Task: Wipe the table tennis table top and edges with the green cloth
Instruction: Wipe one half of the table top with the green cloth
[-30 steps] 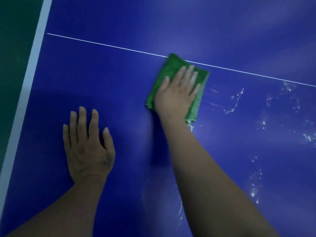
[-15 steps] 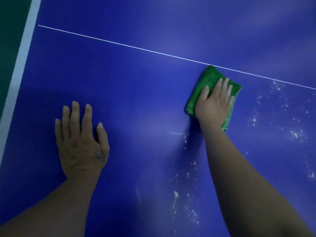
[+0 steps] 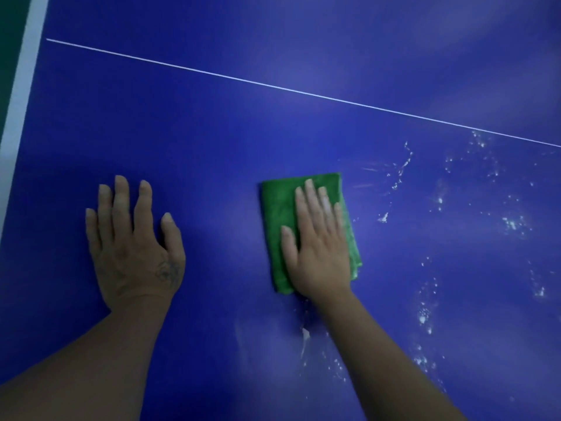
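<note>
Nearest the camera, two bare forearms come up from the bottom edge over the blue table top (image 3: 212, 132). Between them, just beside the right forearm, a patch of pale smears and white flecks (image 3: 305, 335) lies on the surface.

Further out, the left hand (image 3: 133, 247) rests palm down on the bare blue surface, fingers straight and slightly spread, gripping nothing. A dark mark (image 3: 167, 273) shows on the back of it near the thumb.

To its right and well apart from it, the right hand (image 3: 318, 247) lies flat on the green cloth (image 3: 279, 214). Its fingers are straight and close together and its thumb is out to the left; it presses down on the cloth and does not curl round it. The cloth is folded into a rough rectangle and lies flat on the table under the palm. Most of what shows is a broad strip on the thumb side of the hand, with a band past the fingertips and a narrow frayed edge along the little-finger side. The heel of the hand covers the cloth's near right corner.

Right of the cloth, white spatter and droplets (image 3: 513, 223) are scattered over the blue, from beside the cloth out to the right edge of view.

Beyond both hands, a thin white line (image 3: 273, 85) runs slantwise across the table, from upper left down to the right. At far left, a broad white band (image 3: 21, 95) marks the table's edge, with dark green floor (image 3: 9, 41) past it.
</note>
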A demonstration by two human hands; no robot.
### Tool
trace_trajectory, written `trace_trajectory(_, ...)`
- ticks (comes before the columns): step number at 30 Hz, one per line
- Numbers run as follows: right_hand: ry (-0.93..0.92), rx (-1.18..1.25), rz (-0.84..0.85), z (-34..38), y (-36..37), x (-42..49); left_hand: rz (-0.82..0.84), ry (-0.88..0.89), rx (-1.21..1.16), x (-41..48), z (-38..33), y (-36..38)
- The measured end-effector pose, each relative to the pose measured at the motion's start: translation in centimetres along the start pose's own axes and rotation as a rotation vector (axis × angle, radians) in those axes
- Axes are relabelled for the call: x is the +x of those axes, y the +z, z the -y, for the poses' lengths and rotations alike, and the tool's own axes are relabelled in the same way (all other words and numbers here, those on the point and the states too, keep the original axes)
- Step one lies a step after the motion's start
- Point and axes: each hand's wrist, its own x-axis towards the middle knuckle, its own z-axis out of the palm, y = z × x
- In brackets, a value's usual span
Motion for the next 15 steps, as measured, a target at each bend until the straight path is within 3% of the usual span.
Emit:
trace_trajectory(5, 0.360, -0.045, -0.046, -5.5, -1.2, 5.1, -0.009, 0.005, -0.015, 0.1, 0.1, -0.1)
trace_trajectory(9, 0.499, -0.036, -0.042, -5.8, -0.8, 7.9, -0.025, 0.011, -0.014, 0.0, 0.2, -0.1)
trace_trajectory(12, 0.615, -0.027, -0.051, -2.4, -0.5, 7.4, -0.022, 0.017, -0.006, -0.1, 0.3, 0.1)
trace_trajectory(15, 0.552, -0.062, -0.075, 4.7, 0.4, 5.2, -0.029, 0.020, -0.009, -0.1, 0.4, 0.1)
